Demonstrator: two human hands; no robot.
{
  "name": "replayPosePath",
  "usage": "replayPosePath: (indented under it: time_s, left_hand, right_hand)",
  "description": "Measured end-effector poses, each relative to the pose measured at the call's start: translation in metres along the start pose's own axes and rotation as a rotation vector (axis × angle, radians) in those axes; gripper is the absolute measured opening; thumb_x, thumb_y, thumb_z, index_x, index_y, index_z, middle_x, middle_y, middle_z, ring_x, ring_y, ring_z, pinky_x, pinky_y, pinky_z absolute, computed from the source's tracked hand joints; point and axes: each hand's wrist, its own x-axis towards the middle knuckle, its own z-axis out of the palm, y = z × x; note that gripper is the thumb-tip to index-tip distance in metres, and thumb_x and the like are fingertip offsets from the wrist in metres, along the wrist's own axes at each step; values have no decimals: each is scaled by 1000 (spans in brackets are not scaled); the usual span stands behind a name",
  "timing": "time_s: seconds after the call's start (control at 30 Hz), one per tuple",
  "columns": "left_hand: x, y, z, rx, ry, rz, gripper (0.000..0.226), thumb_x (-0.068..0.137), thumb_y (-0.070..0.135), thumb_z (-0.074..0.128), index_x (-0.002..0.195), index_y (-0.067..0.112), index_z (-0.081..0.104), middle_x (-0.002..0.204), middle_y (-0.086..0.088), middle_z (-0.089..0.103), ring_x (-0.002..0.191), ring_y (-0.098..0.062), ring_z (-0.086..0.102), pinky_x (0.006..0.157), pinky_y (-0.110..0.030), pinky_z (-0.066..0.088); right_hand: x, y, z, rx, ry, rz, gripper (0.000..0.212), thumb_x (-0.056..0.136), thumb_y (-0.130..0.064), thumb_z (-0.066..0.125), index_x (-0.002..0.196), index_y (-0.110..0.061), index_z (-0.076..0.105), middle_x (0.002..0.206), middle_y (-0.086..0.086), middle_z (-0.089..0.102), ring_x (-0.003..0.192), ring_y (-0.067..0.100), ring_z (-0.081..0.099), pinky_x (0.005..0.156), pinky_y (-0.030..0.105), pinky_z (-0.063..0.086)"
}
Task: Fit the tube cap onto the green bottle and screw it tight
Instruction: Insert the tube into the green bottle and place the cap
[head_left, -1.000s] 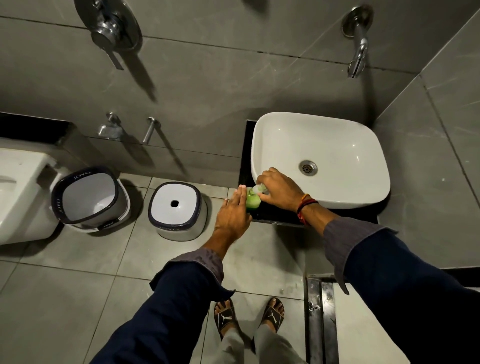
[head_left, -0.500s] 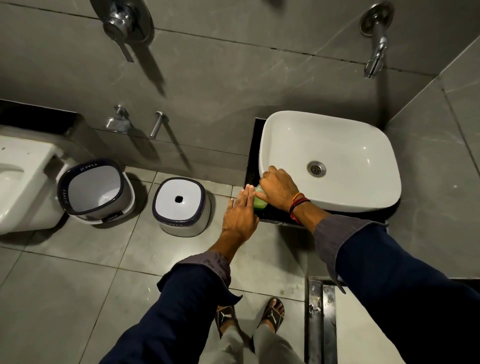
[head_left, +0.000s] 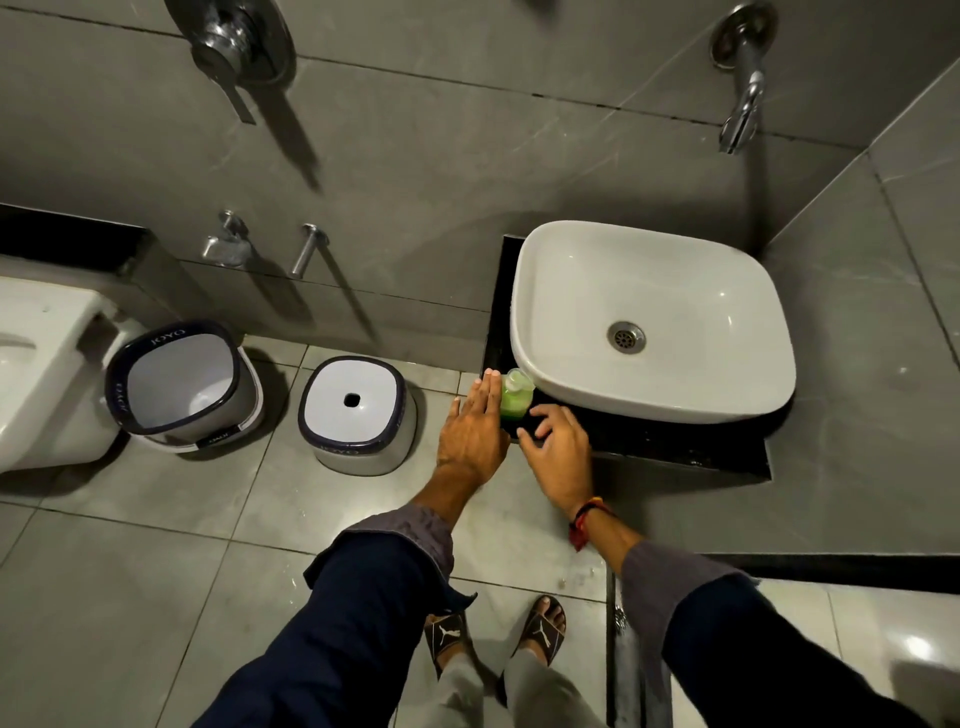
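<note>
The green bottle (head_left: 515, 399) stands upright on the black counter (head_left: 675, 447), at its left end beside the white basin (head_left: 654, 322). A pale clear cap (head_left: 514, 382) sits on top of the bottle. My left hand (head_left: 470, 431) is flat with straight fingers, its fingertips resting against the bottle's left side. My right hand (head_left: 558, 457) hovers just in front of the bottle with spread fingers, off the bottle and empty.
A wall tap (head_left: 740, 104) hangs over the basin. On the tiled floor to the left are a white stool (head_left: 356, 415) and a white bucket (head_left: 182, 384), with a toilet (head_left: 41, 374) at the far left. My sandalled feet (head_left: 493, 629) are below.
My right hand was closed over the bottle's top; it has let go and drawn back toward me, uncovering the cap. My left hand stays against the bottle's side.
</note>
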Motion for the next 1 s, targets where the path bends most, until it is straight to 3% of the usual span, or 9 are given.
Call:
replayPosePath:
  time_s: [0.17, 0.23, 0.3, 0.47, 0.6, 0.7, 0.83, 0.9, 1.0]
  left_hand:
    - [0, -1, 1, -8, -2, -6, 81, 103, 27, 52, 163, 15, -2, 172, -4, 0, 159, -22, 4, 128, -45, 12]
    - [1, -1, 1, -6, -4, -12, 81, 103, 26, 53, 163, 15, -1, 172, -4, 1, 159, -22, 4, 128, -44, 12]
    - [2, 0, 1, -3, 0, -17, 79, 104, 25, 52, 163, 15, 0, 172, -4, 1, 159, -22, 5, 128, -44, 12]
    - [2, 1, 3, 13, 1, -11, 74, 106, 25, 48, 163, 14, 2, 172, -4, 2, 159, -23, 5, 128, -43, 12]
    - [2, 0, 3, 2, -6, -7, 74, 106, 27, 47, 163, 13, 1, 172, -5, 3, 159, -23, 6, 128, -44, 11]
    - [2, 0, 4, 0, -16, -5, 76, 106, 31, 46, 163, 14, 0, 172, -6, 3, 159, -24, 5, 128, -45, 12]
    - [3, 1, 6, 18, -5, -13, 76, 104, 22, 48, 163, 14, 1, 172, -5, 4, 159, -24, 6, 128, -45, 13]
    - [3, 1, 5, 21, 0, -18, 74, 104, 19, 47, 163, 13, 3, 172, -6, 5, 159, -24, 7, 128, -45, 14]
    - [2, 1, 5, 23, 0, -16, 75, 104, 18, 47, 163, 12, 1, 172, -7, 5, 159, -24, 7, 128, -45, 14]
  right_hand:
    - [17, -11, 23, 325, -3, 100, 50, 92, -16, 73, 140, -17, 58, 96, 4, 68, 83, 8, 62, 81, 21, 58]
    - [28, -15, 30, 376, 28, 126, 48, 93, -17, 71, 139, -16, 58, 115, 10, 72, 102, 17, 67, 92, 14, 54]
    - [34, -17, 34, 392, 86, 147, 39, 92, -18, 73, 130, -14, 66, 120, 10, 72, 109, 19, 67, 88, 2, 49]
    - [42, -13, 37, 299, 178, 197, 33, 79, -29, 87, 95, -17, 61, 77, -6, 65, 71, 13, 63, 57, 23, 53]
    - [37, -6, 35, 214, 135, 118, 40, 82, -35, 82, 113, -19, 64, 82, 1, 66, 78, 18, 67, 70, 32, 62]
    - [30, 1, 32, 198, 79, 57, 48, 87, -29, 76, 133, -23, 62, 75, -11, 61, 78, 14, 63, 80, 30, 60]
    - [35, 2, 29, 147, 137, 76, 28, 86, -29, 78, 111, -18, 70, 63, -9, 55, 64, 12, 57, 64, 35, 61]
    - [38, 0, 27, 132, 147, 85, 27, 83, -31, 81, 98, -17, 63, 65, -3, 59, 61, 12, 58, 55, 27, 53]
    - [36, -1, 24, 117, 113, 31, 39, 83, -32, 80, 116, -21, 62, 69, -6, 59, 63, 10, 58, 56, 14, 46]
